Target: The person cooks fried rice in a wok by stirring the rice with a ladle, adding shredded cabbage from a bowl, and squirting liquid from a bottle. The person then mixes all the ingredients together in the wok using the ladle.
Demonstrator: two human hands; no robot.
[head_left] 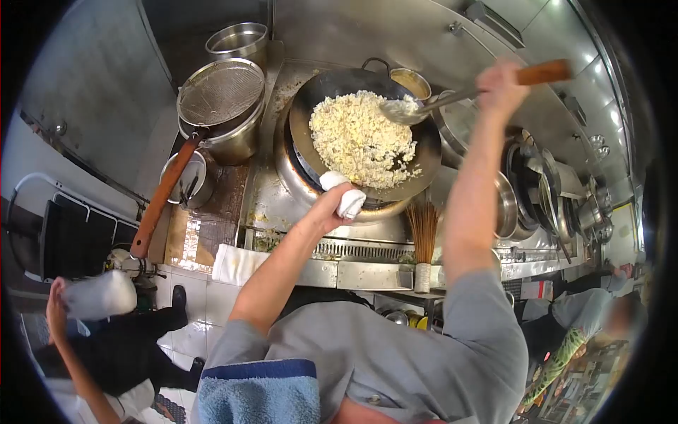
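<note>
A large dark wok (424, 159) rests on the round burner and holds a heap of fried rice (360, 138) with yellow bits. My left hand (337, 208) is closed round a folded white cloth (351, 203) at the wok's near rim. Over the wok's right side, my right hand (500, 88) grips the long shaft of a ladle (452, 99), close to its wooden handle. The ladle's bowl, with some rice in it, is at the upper right of the rice heap.
A round strainer (220, 92) with a wooden handle lies across a metal pot at the left. A bamboo brush (422, 240) stands by the counter's front edge. Co-workers are at the lower left, one holding a white container (102, 295), and at the right.
</note>
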